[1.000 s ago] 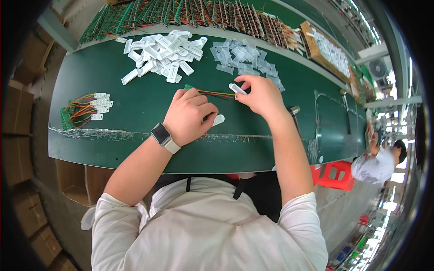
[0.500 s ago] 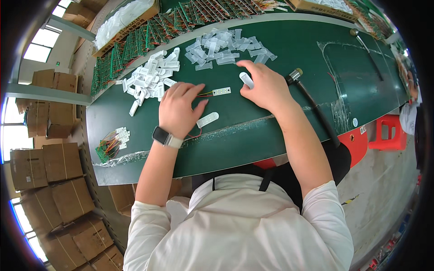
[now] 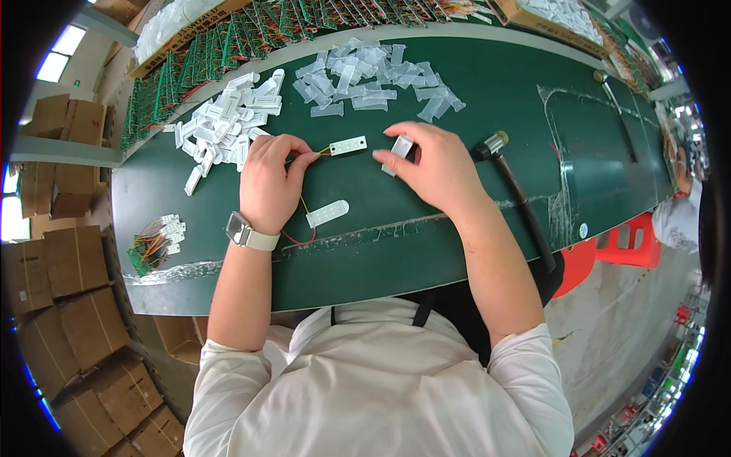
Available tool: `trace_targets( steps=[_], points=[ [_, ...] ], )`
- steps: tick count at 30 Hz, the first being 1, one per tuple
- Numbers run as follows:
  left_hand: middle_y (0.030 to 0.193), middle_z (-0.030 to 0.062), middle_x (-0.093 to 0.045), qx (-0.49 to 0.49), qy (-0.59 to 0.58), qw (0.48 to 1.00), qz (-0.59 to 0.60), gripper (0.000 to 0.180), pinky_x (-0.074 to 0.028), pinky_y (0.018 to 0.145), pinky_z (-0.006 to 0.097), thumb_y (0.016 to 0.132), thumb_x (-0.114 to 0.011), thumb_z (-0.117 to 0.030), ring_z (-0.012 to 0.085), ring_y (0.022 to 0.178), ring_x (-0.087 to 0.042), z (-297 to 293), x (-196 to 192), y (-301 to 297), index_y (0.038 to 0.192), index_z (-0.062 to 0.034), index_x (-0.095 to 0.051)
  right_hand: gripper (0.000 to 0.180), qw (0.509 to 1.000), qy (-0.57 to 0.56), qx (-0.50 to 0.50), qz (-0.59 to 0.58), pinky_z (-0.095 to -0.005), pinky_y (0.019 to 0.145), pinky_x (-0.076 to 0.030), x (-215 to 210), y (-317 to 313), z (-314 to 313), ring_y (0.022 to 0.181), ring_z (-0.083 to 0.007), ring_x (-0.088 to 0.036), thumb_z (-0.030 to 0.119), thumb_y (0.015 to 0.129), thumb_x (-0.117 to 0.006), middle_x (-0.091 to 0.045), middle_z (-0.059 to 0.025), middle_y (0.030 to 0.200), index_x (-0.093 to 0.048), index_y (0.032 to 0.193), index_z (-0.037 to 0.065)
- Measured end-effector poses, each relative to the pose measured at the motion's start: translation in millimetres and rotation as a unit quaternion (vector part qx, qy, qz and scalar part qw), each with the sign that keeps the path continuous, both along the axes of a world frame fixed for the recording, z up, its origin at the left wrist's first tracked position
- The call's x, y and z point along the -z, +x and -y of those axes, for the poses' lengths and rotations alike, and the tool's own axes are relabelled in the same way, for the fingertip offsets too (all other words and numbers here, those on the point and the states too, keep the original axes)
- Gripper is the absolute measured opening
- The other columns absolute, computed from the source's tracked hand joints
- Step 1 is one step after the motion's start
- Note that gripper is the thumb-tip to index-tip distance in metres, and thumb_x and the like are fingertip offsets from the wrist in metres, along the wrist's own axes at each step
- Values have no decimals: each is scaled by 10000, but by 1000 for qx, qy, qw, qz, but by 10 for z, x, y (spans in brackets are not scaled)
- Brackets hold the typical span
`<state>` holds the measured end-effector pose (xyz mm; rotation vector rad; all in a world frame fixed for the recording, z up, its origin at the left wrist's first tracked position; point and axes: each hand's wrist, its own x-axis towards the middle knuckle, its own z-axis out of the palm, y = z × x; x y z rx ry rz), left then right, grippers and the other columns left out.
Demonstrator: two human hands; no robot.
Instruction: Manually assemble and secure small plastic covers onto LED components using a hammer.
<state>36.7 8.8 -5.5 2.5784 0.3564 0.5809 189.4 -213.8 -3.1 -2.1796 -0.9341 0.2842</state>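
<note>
My left hand (image 3: 272, 177) pinches the thin red and yellow wires of a small white LED board (image 3: 349, 145), which sticks out to the right of its fingertips. My right hand (image 3: 438, 164) is closed on a small white plastic casing (image 3: 397, 154), between thumb and fingers, a short gap from the board. Below the left hand, a rounded white casing with light dots (image 3: 329, 214) lies on the green table (image 3: 381, 263), wires running from it toward that hand. Behind the left hand spreads a pile of white casings (image 3: 228, 118).
Clear plastic pieces (image 3: 365, 76) lie scattered at the far middle. A hammer (image 3: 521, 198) rests right of my right hand, another hammer (image 3: 617, 114) farther right. Wired boards (image 3: 160, 242) sit at the left end. Rows of green circuit boards (image 3: 228, 57) line the far edge.
My left hand has closed on the wires and lifted the LED board. The casing in my right hand has been turned and brought lower. The view has shifted slightly.
</note>
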Motion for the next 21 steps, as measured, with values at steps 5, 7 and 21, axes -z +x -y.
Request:
trace_targets(
  steps=[5,7,21],
  points=[
    [884,93,-721,-1,-16,1000,-14,115,-520,819,403,897,-829,-103,297,899,-643,-57,-21,-70,936,-38,-743,481,990,9,-144,-6,-328,825,-542,-99,80,202,960,-196,-673,186,813,-914,-658,-47,1051,-790,1266,83],
    [881,87,-725,-7,-21,1000,-8,121,-525,813,399,888,-837,-105,292,904,-647,-82,-18,-79,923,-36,-742,362,992,-20,-125,-24,-366,824,-568,-97,133,159,963,-232,-692,179,815,-902,-687,-29,1031,-817,1158,99],
    [865,62,-715,38,-2,999,22,130,-556,803,402,834,-858,-99,277,922,-659,-6,37,-78,882,-69,-741,226,994,56,-51,84,-371,795,-562,98,-144,-183,957,-243,-658,132,795,-905,-718,5,1052,-769,974,122]
  ],
)
